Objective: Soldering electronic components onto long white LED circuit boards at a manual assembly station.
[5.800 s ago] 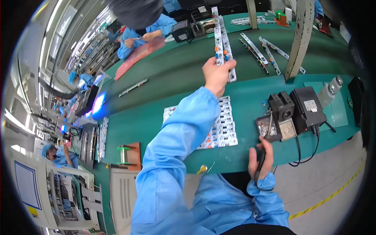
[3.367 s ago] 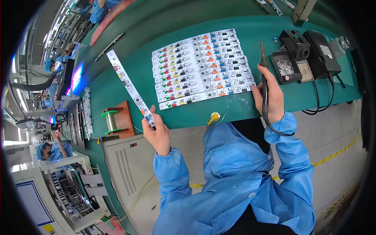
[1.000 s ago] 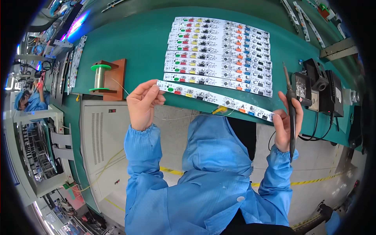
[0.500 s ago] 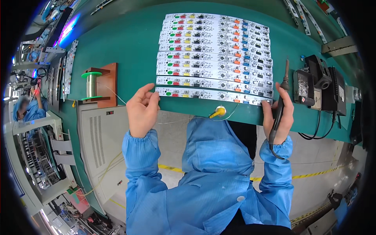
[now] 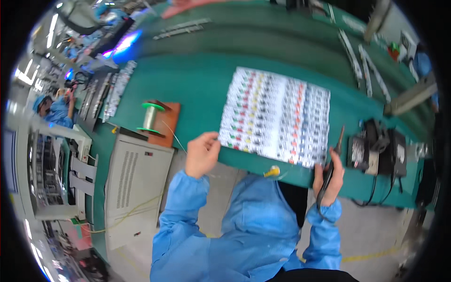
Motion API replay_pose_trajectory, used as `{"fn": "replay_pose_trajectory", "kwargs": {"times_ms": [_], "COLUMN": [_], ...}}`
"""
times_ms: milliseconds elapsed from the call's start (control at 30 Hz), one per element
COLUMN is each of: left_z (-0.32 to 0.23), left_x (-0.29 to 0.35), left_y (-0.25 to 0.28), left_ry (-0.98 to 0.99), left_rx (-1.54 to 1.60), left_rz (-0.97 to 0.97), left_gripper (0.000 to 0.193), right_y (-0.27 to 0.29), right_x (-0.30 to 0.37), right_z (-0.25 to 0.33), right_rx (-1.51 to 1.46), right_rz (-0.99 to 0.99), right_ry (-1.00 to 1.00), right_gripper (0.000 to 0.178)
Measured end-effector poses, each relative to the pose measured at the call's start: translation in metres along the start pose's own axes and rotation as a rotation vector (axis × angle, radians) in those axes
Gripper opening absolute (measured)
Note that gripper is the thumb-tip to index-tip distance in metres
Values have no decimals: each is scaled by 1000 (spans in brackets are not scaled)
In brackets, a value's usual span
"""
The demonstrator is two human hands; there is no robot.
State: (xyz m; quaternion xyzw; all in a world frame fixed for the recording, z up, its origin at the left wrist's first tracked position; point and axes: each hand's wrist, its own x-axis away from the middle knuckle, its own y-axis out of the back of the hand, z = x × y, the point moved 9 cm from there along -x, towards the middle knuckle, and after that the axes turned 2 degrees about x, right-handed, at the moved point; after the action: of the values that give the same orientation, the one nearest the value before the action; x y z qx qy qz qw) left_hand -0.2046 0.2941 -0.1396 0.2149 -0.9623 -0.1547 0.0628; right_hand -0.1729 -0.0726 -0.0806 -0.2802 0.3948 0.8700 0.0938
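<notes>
Head view: circuit-board strips (image 5: 275,117) lie on the bench (image 5: 188,84) between the left grip (image 5: 202,155), pinch at their corner not determinable, and the right grip (image 5: 333,182), wrapped around a soldering iron (image 5: 328,175).

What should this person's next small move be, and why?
Perhaps the left hand could take the thin wire coming off the spool: it runs close by, the circuit strips lie side by side in a block, and the right hand holds the soldering iron.
</notes>
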Motion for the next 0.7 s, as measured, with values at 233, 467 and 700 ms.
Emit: {"fn": "replay_pose_trajectory", "kwargs": {"times_ms": [233,467,700], "left_z": [0,-49,-100], "left_x": [2,33,126], "left_y": [6,35,-93], "left_ry": [-69,-246,-430], "left_rx": [-83,136,95], "left_rz": [10,-248,594], "left_gripper": [20,10,11], "right_y": [9,17,25], "right_x": [7,5,4], "right_z": [14,13,-1], "right_rx": [-24,-49,-221], "right_rz": [-30,-91,-90], "right_ry": [61,12,-25], "right_gripper": [48,45,33]}}
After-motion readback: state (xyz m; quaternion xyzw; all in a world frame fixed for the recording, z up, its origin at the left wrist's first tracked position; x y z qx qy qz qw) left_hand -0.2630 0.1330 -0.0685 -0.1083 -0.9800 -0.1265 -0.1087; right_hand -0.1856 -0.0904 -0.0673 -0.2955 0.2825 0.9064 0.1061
